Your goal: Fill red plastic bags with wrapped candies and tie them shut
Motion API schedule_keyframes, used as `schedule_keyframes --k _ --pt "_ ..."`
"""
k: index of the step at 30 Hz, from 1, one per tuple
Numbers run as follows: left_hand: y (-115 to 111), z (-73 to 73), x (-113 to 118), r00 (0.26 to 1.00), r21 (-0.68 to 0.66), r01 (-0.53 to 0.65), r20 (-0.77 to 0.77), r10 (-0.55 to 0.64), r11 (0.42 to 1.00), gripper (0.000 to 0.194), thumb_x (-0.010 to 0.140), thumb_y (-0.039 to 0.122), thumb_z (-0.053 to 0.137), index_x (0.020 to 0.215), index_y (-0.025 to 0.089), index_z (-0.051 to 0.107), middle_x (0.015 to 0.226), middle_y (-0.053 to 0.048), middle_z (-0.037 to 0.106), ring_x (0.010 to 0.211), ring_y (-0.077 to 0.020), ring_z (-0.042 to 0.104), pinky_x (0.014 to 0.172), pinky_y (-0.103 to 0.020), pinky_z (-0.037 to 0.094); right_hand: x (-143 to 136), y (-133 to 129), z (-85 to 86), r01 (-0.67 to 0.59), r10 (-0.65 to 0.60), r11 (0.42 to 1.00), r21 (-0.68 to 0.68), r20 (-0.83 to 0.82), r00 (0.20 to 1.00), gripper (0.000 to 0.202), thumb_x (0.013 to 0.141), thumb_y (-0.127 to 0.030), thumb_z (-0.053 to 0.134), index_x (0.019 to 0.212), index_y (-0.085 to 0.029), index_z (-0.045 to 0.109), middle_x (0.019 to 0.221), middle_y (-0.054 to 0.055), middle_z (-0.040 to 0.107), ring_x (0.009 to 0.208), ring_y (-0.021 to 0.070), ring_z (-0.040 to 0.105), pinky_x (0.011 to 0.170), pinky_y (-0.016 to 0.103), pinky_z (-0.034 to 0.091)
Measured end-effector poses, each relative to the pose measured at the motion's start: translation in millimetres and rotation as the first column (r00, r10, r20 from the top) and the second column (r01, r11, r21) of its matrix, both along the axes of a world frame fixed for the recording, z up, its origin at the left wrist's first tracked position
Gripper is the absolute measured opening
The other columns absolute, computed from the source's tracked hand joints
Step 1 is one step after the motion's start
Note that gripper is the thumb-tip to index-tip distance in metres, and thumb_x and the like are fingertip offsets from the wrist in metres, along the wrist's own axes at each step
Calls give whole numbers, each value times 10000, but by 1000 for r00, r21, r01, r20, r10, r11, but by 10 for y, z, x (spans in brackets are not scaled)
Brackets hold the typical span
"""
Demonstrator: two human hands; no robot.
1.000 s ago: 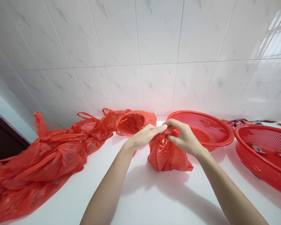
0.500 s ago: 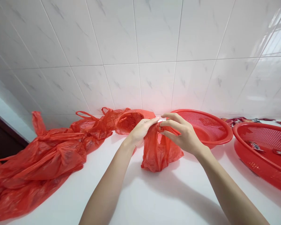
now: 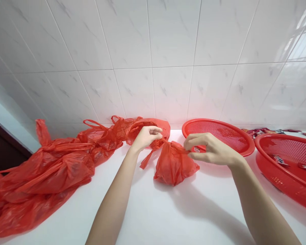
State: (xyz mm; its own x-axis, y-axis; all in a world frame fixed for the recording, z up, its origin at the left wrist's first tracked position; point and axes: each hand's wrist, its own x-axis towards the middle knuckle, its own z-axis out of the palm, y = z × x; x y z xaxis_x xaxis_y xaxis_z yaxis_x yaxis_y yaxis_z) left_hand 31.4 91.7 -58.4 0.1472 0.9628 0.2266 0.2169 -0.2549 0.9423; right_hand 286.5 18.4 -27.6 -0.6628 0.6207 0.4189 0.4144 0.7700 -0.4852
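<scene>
A small, filled red plastic bag [image 3: 174,166] rests on the white table, its top gathered together. My left hand [image 3: 148,136] pinches one of its handles up and to the left of the bag. On the right side, my right hand [image 3: 206,148] has its fingers curled and closed at the other end of the bag's top, which is mostly hidden by the fingers. A loose red strip [image 3: 148,159] hangs down below my left hand.
Several filled red bags [image 3: 63,166] lie along the left. An open red bag [image 3: 135,131] sits behind my left hand. Two red baskets stand at the right, a rear one [image 3: 234,136] and a nearer one [image 3: 283,170] with small packets. A tiled wall [image 3: 168,92] rises behind.
My hands have moved apart, the left leftward and the right slightly rightward and down. The bag's top, upright and open-looking before, is now drawn closed and lower.
</scene>
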Motion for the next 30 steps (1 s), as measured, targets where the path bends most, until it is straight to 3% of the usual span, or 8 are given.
schedule_keyframes --k 4,9,13,19,24,30 --pt "148 -173 -89 996 -28 -84 -36 83 996 228 485 221 829 691 163 752 705 -59 732 727 -216 666 769 -373 519 60 -51 59 -112 126 986 -122 109 986 201 769 -71 587 648 -214 658 700 -14 653 648 148 564 606 268 448" --pt "221 -256 -87 993 -3 -119 -27 119 993 169 496 198 792 655 172 740 714 -58 742 737 -217 669 780 -373 521 105 -65 82 -158 168 973 -167 44 985 160 821 -153 631 681 -217 677 686 -12 652 648 153 573 619 282 471" --pt "177 -154 -53 990 59 -140 33 138 988 215 550 183 755 764 167 746 822 -62 760 838 -211 688 886 -382 524 121 -40 64 -55 17 960 -275 -138 990 112 881 -258 649 798 -194 689 772 17 687 722 167 634 661 288 506" --pt "-23 68 39 972 191 -63 236 16 980 320 576 138 709 894 151 735 924 -60 750 922 -199 688 887 -353 544 42 21 -1 -115 -26 927 -357 -367 930 121 878 -272 687 814 -188 628 809 35 668 792 189 673 718 322 551" --pt "-189 177 149 958 228 -35 284 -32 973 288 616 186 754 902 163 729 941 -49 744 896 -190 690 819 -317 560 -75 20 -13 -112 -87 945 -308 -565 821 142 891 -310 688 835 -200 617 876 39 674 746 189 702 711 369 601" --pt "-423 226 353 979 343 20 185 -89 939 205 730 175 714 934 164 733 970 -60 758 914 -188 709 874 -325 575 -233 36 -106 66 -134 989 -134 -600 789 69 875 -229 659 817 -205 631 815 24 693 754 176 690 726 336 583"
